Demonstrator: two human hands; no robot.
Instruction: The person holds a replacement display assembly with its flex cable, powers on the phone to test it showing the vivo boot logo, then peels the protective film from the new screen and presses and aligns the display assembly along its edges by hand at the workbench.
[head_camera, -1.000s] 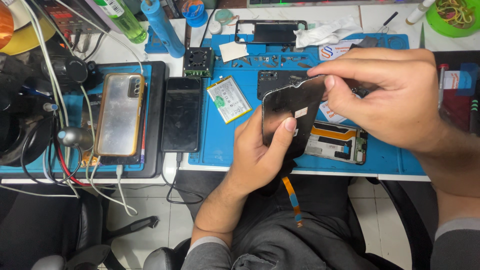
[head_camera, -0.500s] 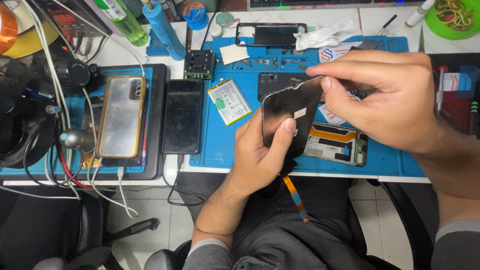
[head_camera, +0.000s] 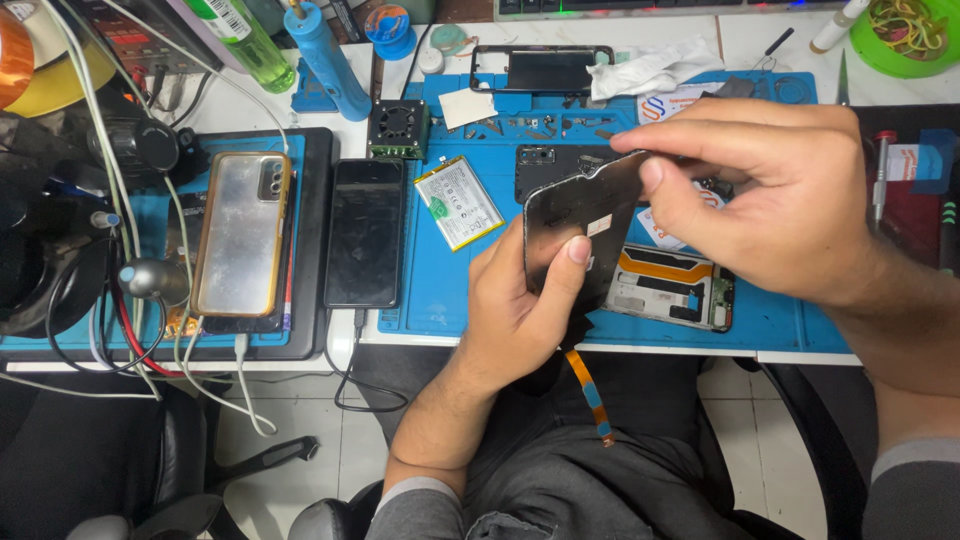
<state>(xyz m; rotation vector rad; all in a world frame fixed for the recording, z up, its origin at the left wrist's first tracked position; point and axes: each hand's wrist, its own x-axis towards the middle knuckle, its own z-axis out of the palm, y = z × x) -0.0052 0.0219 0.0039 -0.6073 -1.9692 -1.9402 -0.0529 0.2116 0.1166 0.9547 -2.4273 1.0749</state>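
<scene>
A cluttered repair surface (head_camera: 300, 100) fills the view, with a blue work mat (head_camera: 450, 290) laid across its middle and cables trailing off the left edge. Both hands are up over the mat's near edge, closed on a dark phone screen panel (head_camera: 575, 225) held tilted, its back towards the camera. The left hand (head_camera: 515, 310) grips it from below, thumb pressed on the back near a small pale sticker. The right hand (head_camera: 790, 205) pinches the panel's top corner between thumb and forefinger. An orange flex ribbon (head_camera: 588, 392) hangs from the panel's lower end over the person's lap.

Compared with the earlier pictures, very little has changed: the panel sits at the same tilt and the left thumb is in the same place. Only the right hand's fingers have crept slightly along the top edge, so the work on that corner looks slow and careful rather than finished.

On the mat behind lie a loose battery (head_camera: 458, 202), an open phone body (head_camera: 668, 288) and a bare frame (head_camera: 543, 70). Two phones (head_camera: 240, 235) rest well to the left.
</scene>
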